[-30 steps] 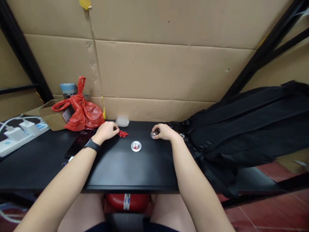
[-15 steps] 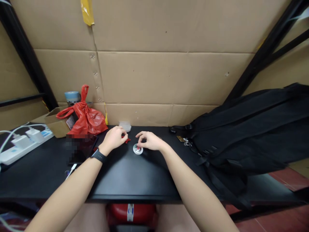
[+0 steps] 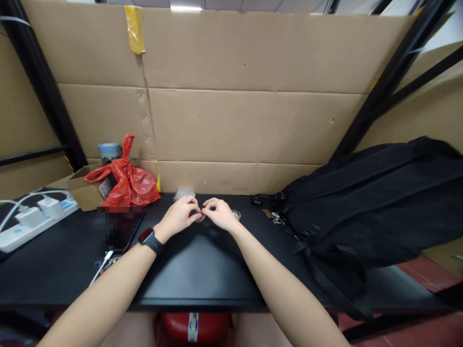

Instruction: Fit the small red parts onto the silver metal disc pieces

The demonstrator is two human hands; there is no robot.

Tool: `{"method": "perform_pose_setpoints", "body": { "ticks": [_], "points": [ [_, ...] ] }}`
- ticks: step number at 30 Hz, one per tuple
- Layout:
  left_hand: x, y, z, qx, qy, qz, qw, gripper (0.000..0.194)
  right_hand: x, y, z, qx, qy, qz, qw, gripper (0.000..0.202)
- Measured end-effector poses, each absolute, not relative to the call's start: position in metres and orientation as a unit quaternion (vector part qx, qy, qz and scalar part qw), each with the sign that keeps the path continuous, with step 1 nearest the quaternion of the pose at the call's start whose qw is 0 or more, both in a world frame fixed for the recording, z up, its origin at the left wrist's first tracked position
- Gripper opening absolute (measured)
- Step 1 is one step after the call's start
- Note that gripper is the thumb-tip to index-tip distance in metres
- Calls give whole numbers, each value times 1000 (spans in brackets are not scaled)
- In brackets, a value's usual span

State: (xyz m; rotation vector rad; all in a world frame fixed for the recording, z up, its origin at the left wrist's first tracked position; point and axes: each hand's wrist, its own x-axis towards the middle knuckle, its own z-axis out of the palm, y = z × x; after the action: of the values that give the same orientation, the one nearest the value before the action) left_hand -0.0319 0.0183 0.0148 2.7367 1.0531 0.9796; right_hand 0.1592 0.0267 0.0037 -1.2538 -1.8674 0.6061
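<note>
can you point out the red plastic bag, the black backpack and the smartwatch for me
red plastic bag (image 3: 132, 185): head view, on its crumpled body below the tied handles
black backpack (image 3: 379, 202): head view, on the middle of its body
smartwatch (image 3: 146, 235): head view, on its dark face

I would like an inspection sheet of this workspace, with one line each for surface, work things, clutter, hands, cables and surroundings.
Surface: black table, smooth at the front.
Work things: small red pieces, partly hidden; round clear container beside the right hand.
Clutter: red bag, cardboard box, black backpack.
Hands: left hand and right hand close together at the red pieces; grip unclear.
Cables: white cable by the phone; others at the power strip.
Surroundings: cardboard wall behind, with small marks.
</note>
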Motion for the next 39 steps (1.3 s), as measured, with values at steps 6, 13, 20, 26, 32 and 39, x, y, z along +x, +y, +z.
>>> {"method": "perform_pose_setpoints", "body": {
  "ticks": [6,13,20,26,32,39],
  "points": [
    [-35,25,14,875,326,355,35,12,159,25,3,-415,-704,377,435,24],
    [-39,26,16,830,368,415,53,15,152,14,3,-291,-621,557,469,39],
    [-36,23,17,818,371,428,97,16,148,12,5,-246,-563,601,511,44],
    [-52,38,20,795,411,440,69,18,163,23,7,-313,-609,495,535,45],
    [-88,62,8,765,546,340,41,17,229,45,7,-494,-751,173,402,32],
    [-91,69,-10,797,518,300,80,20,278,56,-4,-543,-717,277,337,39]
  ]
}}
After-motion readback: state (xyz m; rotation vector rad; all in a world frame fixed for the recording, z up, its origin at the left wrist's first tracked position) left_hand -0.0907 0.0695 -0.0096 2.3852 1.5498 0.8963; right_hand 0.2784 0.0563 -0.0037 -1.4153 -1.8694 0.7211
